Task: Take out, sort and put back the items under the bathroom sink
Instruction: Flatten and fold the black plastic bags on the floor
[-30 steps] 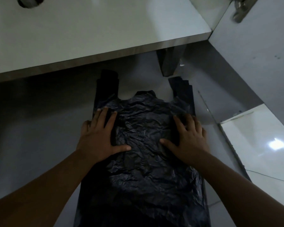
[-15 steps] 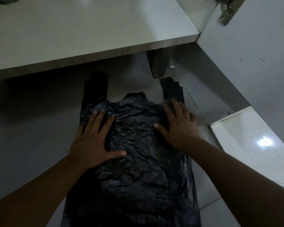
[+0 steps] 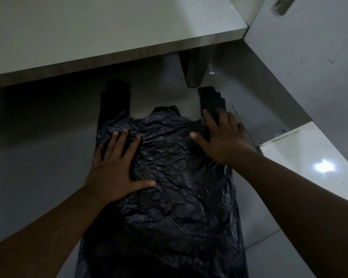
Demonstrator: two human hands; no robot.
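Observation:
A stack of crumpled black plastic bags (image 3: 175,177) lies flat on the grey floor, handles pointing away from me toward the cabinet. My left hand (image 3: 117,169) presses flat on the upper left of the bags, fingers spread and straight. My right hand (image 3: 223,137) lies flat on the upper right corner, its fingertips over the base of the right handle (image 3: 211,99). The left handle (image 3: 115,97) lies uncovered.
The white counter slab (image 3: 109,33) with a wood-toned edge overhangs the far end of the bags. A dark support leg (image 3: 193,71) stands just past the right handle. An open grey cabinet door (image 3: 309,57) rises on the right, with glossy white floor tile (image 3: 309,167) below it.
My right hand has slid forward along the bags' right side, from the shoulder up to the base of the right handle. My left hand has stayed pressed in about the same place.

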